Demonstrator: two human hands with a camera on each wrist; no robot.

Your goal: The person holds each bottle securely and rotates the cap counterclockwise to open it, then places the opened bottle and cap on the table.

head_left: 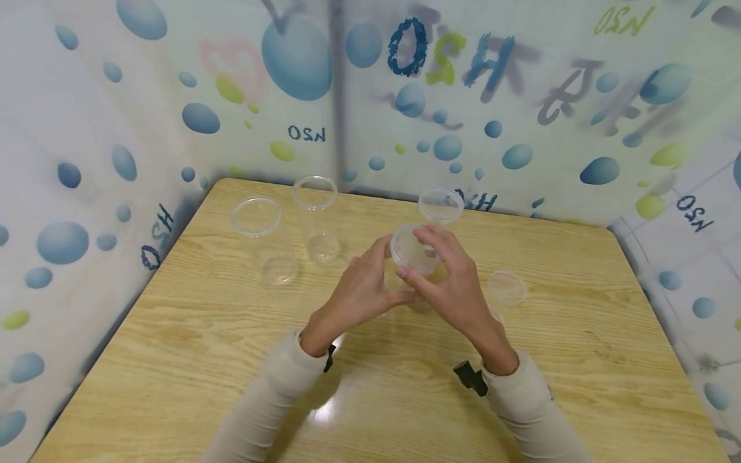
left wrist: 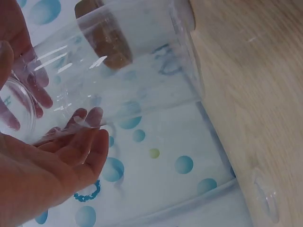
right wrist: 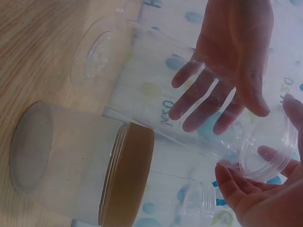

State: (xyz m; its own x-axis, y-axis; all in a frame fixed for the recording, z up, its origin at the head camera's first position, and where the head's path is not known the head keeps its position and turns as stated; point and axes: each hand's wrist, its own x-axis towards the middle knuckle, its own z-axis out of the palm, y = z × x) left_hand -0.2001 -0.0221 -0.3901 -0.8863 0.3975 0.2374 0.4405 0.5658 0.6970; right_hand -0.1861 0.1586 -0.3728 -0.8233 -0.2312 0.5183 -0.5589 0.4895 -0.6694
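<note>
Head view: wood-grained table (head_left: 399, 386), glare (head_left: 323, 410) near six o'clock; whitish walls (head_left: 370, 122) at nine, twelve and three, blue-and-green dotted; lettering (head_left: 443, 59) at one.

A clear, glossy plastic cup (head_left: 410, 251) held just right of centre in the head view, standing roughly vertical, its hazy, ridged round end facing up; whether it is lidded is unclear.

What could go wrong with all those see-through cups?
Maybe three little things. The left hand and right hand hold a clear cup; if it's flimsy, squeezing hard could bend it. Another clear cup, the back one, stands just beyond the fingers, so a bump might tip it. And the flat clear disc beside the right hand could get brushed away.
</note>
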